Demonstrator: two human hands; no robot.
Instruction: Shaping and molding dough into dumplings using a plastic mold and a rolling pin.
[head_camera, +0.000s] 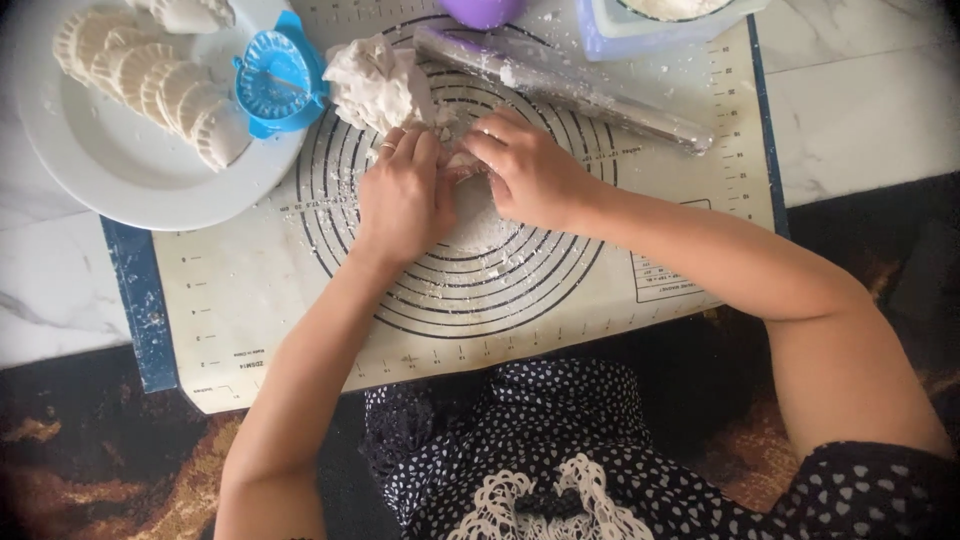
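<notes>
Abt a dozen crimped pale dumplings (150, 85) plated already, big white dough lump (375, 85) left, my left hand (400, 195) & right hand (530, 170) pinching a small dough piece (462, 165) together.

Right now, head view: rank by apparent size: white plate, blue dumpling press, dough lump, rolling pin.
1. White plate, clearly largest.
2. Rolling pin, longest after the plate, though thin.
3. Dough lump and blue dumpling press look about alike; not ranking them.
</notes>
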